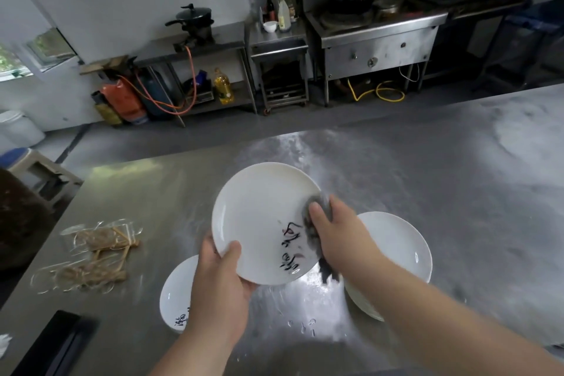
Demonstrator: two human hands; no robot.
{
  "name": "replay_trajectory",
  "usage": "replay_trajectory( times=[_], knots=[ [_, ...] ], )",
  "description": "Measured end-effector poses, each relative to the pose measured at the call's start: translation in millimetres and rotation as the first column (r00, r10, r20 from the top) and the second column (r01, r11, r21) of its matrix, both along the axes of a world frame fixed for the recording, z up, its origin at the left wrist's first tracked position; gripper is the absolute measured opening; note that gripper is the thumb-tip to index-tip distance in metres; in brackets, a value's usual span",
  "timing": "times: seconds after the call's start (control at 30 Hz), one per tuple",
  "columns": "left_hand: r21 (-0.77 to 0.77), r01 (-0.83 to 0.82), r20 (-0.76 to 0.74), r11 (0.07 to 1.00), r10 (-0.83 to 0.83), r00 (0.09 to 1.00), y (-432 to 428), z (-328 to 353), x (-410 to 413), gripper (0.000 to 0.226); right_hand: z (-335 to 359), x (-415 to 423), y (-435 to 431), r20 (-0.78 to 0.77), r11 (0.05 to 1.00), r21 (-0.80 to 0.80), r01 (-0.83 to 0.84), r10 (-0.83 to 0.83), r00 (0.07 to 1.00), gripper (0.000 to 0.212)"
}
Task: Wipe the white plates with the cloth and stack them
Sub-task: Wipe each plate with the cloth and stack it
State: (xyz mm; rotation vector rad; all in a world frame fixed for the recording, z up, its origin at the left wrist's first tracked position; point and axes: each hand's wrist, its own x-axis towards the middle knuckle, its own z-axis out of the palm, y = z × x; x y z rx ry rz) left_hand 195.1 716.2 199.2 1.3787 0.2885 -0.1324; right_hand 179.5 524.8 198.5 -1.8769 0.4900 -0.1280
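With the left hand (219, 293) pinching the tilted plate (259, 217) at 7 o'clock above the table (427, 177) and the right hand (338, 232) clutching the cloth (319, 203) against 3 o'clock, sweep firmly across toward 9.

white plate (259, 217) with black lettering, grey cloth (317, 223)

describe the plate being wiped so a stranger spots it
Over the steel table, find the tilted plate. Unlike the plates lying flat, the left hand holds it up and the right hand presses a grey cloth on it.
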Motion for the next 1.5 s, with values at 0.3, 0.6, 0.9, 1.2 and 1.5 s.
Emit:
replay_trajectory(
  times=[0.3,0.6,0.9,1.2,1.5],
  knots=[
    [0.433,0.219,0.193,0.874,-0.327,0.925,10,32,35,0.029,48,36,-18,0.032,0.757,-0.587,-0.286,0.375,0.927,0.035],
    [0.635,0.295,0.152,0.713,-0.490,0.858,19,4,28,0.038,19,19,-8,-0.023,0.710,-0.565,-0.420,0.496,0.868,0.023],
    [0.305,0.010,0.074,0.952,-0.035,0.997,23,-13,31,0.032,-22,-7,14,-0.159,0.986,-0.131,-0.105,0.083,0.984,0.030],
    [0.196,0.327,-0.019,0.925,-0.330,0.944,24,10,40,0.019,22,34,-23,0.018,0.861,-0.357,-0.362,0.394,0.919,0.025],
    [0.616,0.207,0.073,0.760,-0.317,0.946,27,-29,33,0.028,-23,-6,5,-0.020,0.925,-0.323,-0.201,0.205,0.978,0.022]
  ],
)
